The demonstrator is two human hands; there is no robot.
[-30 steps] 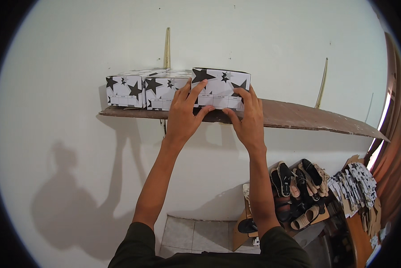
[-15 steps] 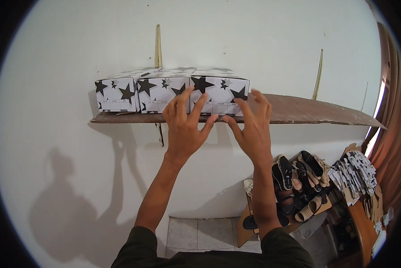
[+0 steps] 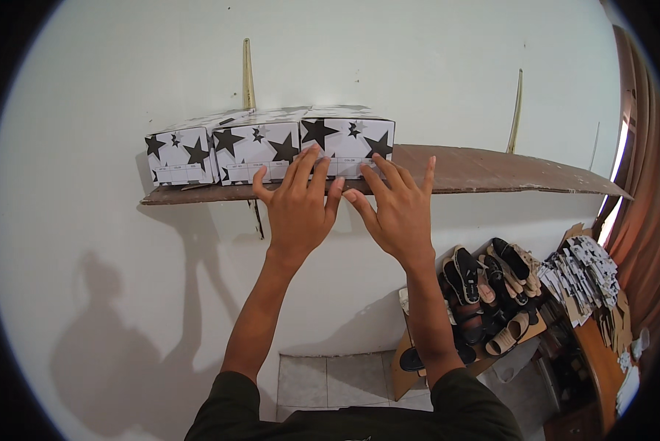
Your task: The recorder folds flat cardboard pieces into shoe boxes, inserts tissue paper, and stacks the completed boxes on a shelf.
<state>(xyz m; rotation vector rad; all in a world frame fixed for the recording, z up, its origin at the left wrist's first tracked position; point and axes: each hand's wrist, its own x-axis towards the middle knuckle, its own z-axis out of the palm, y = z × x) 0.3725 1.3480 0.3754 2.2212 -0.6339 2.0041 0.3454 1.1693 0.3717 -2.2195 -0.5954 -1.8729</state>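
Three white boxes printed with black and grey stars stand side by side on a brown wall shelf (image 3: 484,170). My left hand (image 3: 298,209) is raised before the seam between the middle box (image 3: 242,151) and the right box (image 3: 348,131), its fingers spread. In front of the right box's lower face, the fingers of my right hand (image 3: 397,213) are also spread. Fingertips of both hands lie at or very near the box fronts; firm contact cannot be made out. Farther left, the left box (image 3: 177,158) is untouched.
Below right, a small table holds a pile of shoes and sandals (image 3: 492,294). Beside it, a stack of folded star-printed cardboard (image 3: 583,275) sits near a brown curtain (image 3: 642,220). Shelf brackets (image 3: 249,73) rise along the white wall.
Both hands have come closer to the box fronts, with the fingers lower and flatter. The whole view has shifted slightly; the boxes keep their places on the shelf.
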